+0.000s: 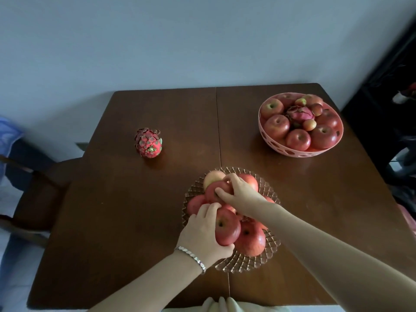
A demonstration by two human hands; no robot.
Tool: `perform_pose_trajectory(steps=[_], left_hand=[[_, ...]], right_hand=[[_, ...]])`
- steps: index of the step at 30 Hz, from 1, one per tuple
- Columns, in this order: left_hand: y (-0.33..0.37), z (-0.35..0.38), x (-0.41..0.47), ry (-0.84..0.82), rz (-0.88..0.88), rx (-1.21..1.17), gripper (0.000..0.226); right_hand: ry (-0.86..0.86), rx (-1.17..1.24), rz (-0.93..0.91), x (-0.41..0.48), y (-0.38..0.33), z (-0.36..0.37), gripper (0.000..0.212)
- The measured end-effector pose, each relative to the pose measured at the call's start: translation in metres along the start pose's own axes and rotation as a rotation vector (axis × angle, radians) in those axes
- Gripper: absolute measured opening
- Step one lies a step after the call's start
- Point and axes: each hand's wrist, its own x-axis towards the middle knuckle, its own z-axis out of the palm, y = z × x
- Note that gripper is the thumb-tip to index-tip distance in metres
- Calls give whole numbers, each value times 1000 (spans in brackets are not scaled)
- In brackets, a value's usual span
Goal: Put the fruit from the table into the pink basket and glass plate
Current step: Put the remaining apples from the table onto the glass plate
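Head view is showing a dark wooden chair (33,188) standing at the far left beside the brown desk (112,221). On the desk's left half a lone dragon fruit (148,143) is lying, bright pink with green-tipped, curling scales, well apart from both containers. Moving rightward, the left grip (202,230), a silver bracelet (193,257) circling its wrist, is curling its fingers and thumb round a near apple (226,228), glossy red with a dark stem pit facing up. That apple is sitting on the pile in the glass plate (247,264), whose clear, ribbed rim is showing at the near-centre edge of the desk. Over the pile the right grip (238,192) is closing thumb and fingers on a top apple (213,192), red and rounded. At the far right corner the pink basket (290,150), its wall pierced with oval holes, is holding red apples, smaller fruit and a second dragon fruit (299,114).
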Motion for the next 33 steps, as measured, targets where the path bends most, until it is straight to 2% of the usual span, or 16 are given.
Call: perform_pose_trajectory(steps=[4,7,9,13,15,17,19,21,22,25,29,33], left_hand=[[2,7,-1,9,-74,-65,91],[2,6,-2,3,-91,-148,90],[-1,6,-2,-4,-83,-172,90],[-3,3,-3,-61,-73,-214,101],[-4,-4,-1,-129,-103,-289,109],[-4,-18,6,-114,-189,-472,100],[-8,-31,22,-6,-270,-638,75],[-14,-37,40,28,-284,-559,54],[-16,-38,48,14,-264,-493,50],[-15,-34,66,-59,-174,-372,45],[-10,-34,77,-45,-113,-305,37],[-11,-31,74,-14,-113,-323,38]], right_hand=[[-5,19,32,-1,-5,3,51],[20,105,104,-12,-6,0,61],[32,116,138,-24,-6,-5,61],[-125,16,198,-43,-6,-9,76],[-146,39,223,-46,-6,-6,82],[-146,102,230,-48,-6,-5,82],[-174,123,212,-51,-8,-3,83],[-188,111,201,-53,-9,-2,86],[-187,119,208,-52,-9,-2,86],[-170,157,241,-49,-6,1,93],[-116,319,286,-49,0,6,103],[-107,297,317,-48,0,7,106]])
